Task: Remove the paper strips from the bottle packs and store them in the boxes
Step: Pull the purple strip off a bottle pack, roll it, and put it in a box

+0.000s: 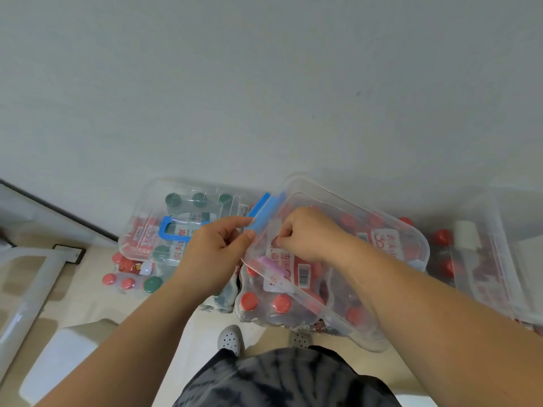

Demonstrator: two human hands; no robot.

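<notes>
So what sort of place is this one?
Likely an indoor storage corner, home or stockroom: shrink-wrapped bottle packs sitting on a beige floor against a plain wall, with clear storage boxes.

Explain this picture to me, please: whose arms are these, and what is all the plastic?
No machine here: a person wears a camera on the head, looking down, so you see their own arms. The left hand grips the rim of a clear box beside its blue latch. The right hand reaches into that box, pinching what looks like a reddish paper strip. Underneath, on the floor, lie wrapped bottle packs with red caps. A second box with a blue handle sits on other packs at the left.
</notes>
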